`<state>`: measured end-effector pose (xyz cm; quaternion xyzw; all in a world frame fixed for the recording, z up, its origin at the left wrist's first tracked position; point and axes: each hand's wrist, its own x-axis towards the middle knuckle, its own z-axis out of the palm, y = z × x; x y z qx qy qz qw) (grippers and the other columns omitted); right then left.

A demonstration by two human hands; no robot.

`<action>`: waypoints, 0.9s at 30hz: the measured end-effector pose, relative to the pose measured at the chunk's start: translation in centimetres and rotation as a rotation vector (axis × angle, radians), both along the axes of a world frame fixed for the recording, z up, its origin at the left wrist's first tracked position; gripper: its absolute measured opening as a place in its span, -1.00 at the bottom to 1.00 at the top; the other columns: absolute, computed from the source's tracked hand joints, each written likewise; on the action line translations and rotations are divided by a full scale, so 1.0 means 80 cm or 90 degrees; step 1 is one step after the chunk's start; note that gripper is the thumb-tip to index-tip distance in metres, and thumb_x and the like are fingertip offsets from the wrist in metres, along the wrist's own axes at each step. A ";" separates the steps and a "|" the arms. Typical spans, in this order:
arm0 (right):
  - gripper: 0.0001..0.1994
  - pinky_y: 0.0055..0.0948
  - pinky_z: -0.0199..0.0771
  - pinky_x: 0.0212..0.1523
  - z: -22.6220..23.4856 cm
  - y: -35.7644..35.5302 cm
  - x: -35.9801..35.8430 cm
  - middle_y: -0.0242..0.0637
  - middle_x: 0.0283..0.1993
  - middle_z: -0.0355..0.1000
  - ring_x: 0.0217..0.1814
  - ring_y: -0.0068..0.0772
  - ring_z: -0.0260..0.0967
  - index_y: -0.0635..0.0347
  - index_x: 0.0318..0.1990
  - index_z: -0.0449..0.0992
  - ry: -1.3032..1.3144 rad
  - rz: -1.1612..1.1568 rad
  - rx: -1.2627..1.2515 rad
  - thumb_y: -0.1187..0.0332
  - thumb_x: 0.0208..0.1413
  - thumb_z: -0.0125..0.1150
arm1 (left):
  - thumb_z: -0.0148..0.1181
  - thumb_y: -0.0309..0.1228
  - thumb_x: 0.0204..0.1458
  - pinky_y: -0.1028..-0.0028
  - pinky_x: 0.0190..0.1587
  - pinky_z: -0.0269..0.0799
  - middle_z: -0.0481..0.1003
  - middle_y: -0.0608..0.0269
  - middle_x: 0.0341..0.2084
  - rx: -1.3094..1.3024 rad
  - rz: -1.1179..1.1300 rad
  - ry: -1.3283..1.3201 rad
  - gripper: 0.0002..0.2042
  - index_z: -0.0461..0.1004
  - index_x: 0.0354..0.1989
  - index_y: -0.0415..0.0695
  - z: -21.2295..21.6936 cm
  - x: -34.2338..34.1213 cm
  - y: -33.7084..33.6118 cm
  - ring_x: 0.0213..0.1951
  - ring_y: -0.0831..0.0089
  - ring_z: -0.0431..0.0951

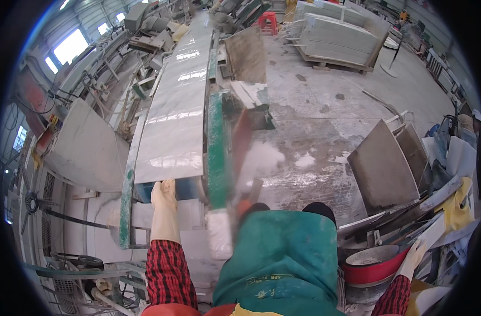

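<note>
A long, glossy, pale grey stone slab lies on a narrow conveyor with a green side rail. At the slab's near edge is my left hand, in a cream glove, its fingers curled over the rim. Far out to the right my right hand, gloved alike, reaches low beside a red-rimmed bucket. Its fingers look stretched out against the end of a pale strip; a firm hold on it is not visible. A green apron covers my front.
Brown boards lean at the right, near a yellow cloth. A stack of pale slabs stands on a pallet at the back, by a red stool. Another large slab leans left of the conveyor. The concrete floor looks wet and stained.
</note>
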<state>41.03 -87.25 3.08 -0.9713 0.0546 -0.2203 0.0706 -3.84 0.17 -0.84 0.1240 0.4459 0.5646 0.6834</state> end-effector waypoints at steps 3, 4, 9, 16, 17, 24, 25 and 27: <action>-0.52 -0.15 0.26 0.29 -0.008 0.001 -0.006 0.11 0.30 0.31 0.31 0.14 0.25 0.34 0.22 0.37 0.037 -0.080 -0.097 0.12 0.37 -0.09 | 0.03 -0.35 0.29 0.32 0.12 0.58 0.44 -0.04 0.08 0.040 -0.003 0.058 -0.60 0.26 0.19 -0.37 0.029 0.016 -0.031 0.03 0.18 0.54; -0.56 -0.10 0.33 0.19 -0.012 -0.005 -0.007 0.13 0.18 0.40 0.20 0.18 0.34 0.33 0.12 0.46 -0.001 -0.062 -0.125 0.13 0.34 -0.06 | 0.05 -0.35 0.29 0.33 0.09 0.58 0.45 0.00 0.07 0.071 0.006 0.131 -0.60 0.26 0.20 -0.34 0.041 0.021 -0.039 0.00 0.22 0.54; -0.65 -0.07 0.42 0.04 0.007 0.007 -0.016 0.09 -0.07 0.51 0.00 0.19 0.44 0.28 -0.10 0.56 -0.036 -0.073 -0.026 0.17 0.33 -0.04 | 0.14 -0.33 0.28 0.42 -0.03 0.57 0.49 0.13 0.00 0.340 -0.141 0.369 -0.54 0.25 0.30 -0.18 0.072 0.055 -0.066 -0.14 0.42 0.54; -0.64 -0.03 0.39 0.09 0.001 0.025 -0.032 0.03 0.05 0.46 0.07 0.17 0.38 0.26 0.06 0.44 -0.127 -0.114 -0.133 0.18 0.32 -0.06 | 0.16 -0.55 0.17 0.31 0.15 0.41 0.52 -0.10 0.02 0.921 -0.433 0.709 -0.55 0.35 0.26 -0.29 0.065 0.177 -0.115 0.09 0.14 0.54; -0.66 -0.02 0.38 0.07 -0.001 0.020 -0.031 0.04 0.01 0.46 0.04 0.17 0.37 0.28 0.01 0.45 -0.115 -0.112 -0.139 0.19 0.31 -0.05 | 0.21 -0.55 0.11 0.23 0.19 0.39 0.50 -0.16 0.06 0.978 -0.445 0.754 -0.53 0.36 0.24 -0.29 0.064 0.187 -0.121 0.11 -0.03 0.51; -0.73 -0.06 0.38 0.07 0.006 0.037 -0.042 0.06 -0.08 0.47 0.02 0.13 0.37 0.32 -0.04 0.48 -0.154 -0.080 -0.092 0.29 0.26 0.04 | 0.23 -0.47 0.05 0.07 0.35 0.21 0.41 -0.30 0.13 1.030 -0.431 0.906 -0.47 0.31 0.22 -0.38 0.051 0.196 -0.135 0.22 -0.24 0.35; -0.73 -0.06 0.37 0.07 0.005 0.041 -0.043 0.06 -0.09 0.47 0.02 0.14 0.37 0.33 -0.05 0.48 -0.165 -0.071 -0.099 0.30 0.26 0.04 | 0.23 -0.47 0.05 0.07 0.35 0.21 0.41 -0.30 0.13 1.025 -0.431 0.909 -0.47 0.31 0.22 -0.38 0.050 0.195 -0.133 0.22 -0.24 0.35; -0.71 -0.06 0.36 0.10 0.009 0.044 -0.041 0.06 -0.05 0.47 0.04 0.14 0.38 0.34 -0.05 0.49 -0.164 0.024 -0.129 0.29 0.27 0.02 | 0.23 -0.47 0.05 0.07 0.34 0.21 0.41 -0.30 0.12 1.014 -0.427 0.917 -0.47 0.32 0.21 -0.38 0.048 0.194 -0.132 0.21 -0.24 0.36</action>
